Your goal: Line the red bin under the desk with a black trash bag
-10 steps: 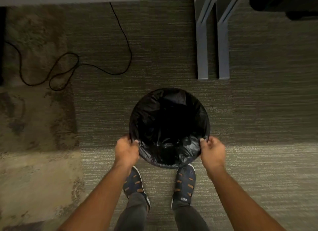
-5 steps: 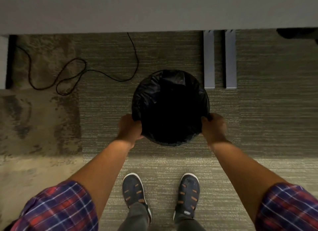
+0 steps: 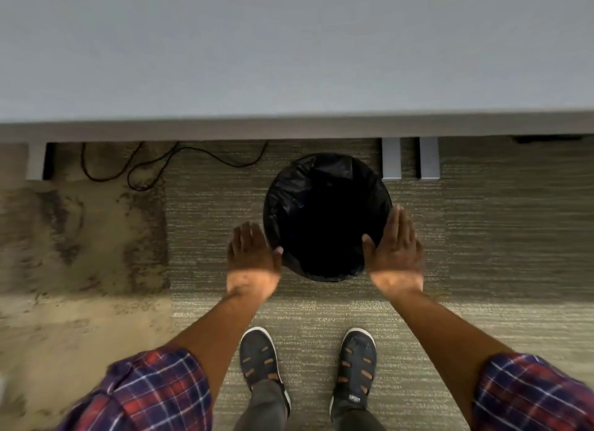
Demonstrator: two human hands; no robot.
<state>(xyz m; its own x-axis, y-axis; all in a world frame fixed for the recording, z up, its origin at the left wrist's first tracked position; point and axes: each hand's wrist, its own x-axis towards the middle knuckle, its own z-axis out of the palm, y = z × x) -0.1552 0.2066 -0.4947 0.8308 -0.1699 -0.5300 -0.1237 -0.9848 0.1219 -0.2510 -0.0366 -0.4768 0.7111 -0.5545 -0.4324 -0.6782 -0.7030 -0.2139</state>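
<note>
The round bin stands on the carpet at the desk's front edge, wholly covered by the black trash bag [image 3: 324,212], which lines its inside and folds over its rim; no red shows. My left hand [image 3: 252,258] is flat and spread just left of the bin, thumb near the bag's rim. My right hand [image 3: 397,250] is flat with fingers extended on the bin's right side, overlapping the rim. Neither hand grips anything.
The grey desk top [image 3: 289,61] fills the upper half of the view. Two grey desk legs [image 3: 409,159] stand just right of the bin. A black cable [image 3: 144,167] loops on the carpet to the left. My two shoes [image 3: 308,363] stand behind the bin.
Both hands have let go of the bag-covered rim and opened flat. The bin has been pushed forward to the desk edge, and the view has risen above the desk top.
</note>
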